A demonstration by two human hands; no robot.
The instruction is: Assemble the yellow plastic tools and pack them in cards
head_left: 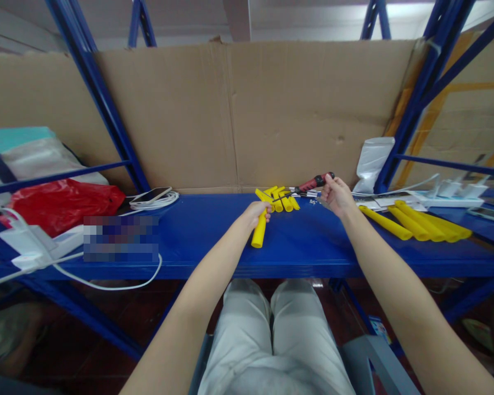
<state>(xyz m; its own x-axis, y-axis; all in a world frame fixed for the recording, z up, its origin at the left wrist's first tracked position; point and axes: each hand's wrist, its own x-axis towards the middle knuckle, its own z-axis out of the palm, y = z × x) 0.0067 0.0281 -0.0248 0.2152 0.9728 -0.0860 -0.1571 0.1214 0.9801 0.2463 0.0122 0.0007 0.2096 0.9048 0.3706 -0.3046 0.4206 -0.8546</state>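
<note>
My left hand (260, 213) is closed round a yellow tube (258, 236), whose open end points down toward the table's front edge. My right hand (336, 195) pinches the back end of a screwdriver (310, 184) with a red and black handle. Its thin dark shaft slants down to the left, and the tip ends close to my left hand; whether it touches the tube cannot be made out. Behind my left hand lie several shorter yellow tubes (287, 204). Small silvery pieces (312, 202), too small to name, lie between my hands.
Several long yellow tubes (420, 222) lie at the right on the blue table (206, 236). A power strip (448, 197) and a phone (489, 214) are farther right. At left are a red bag (66, 203), white cables (154, 203) and chargers. Cardboard (168, 120) stands behind.
</note>
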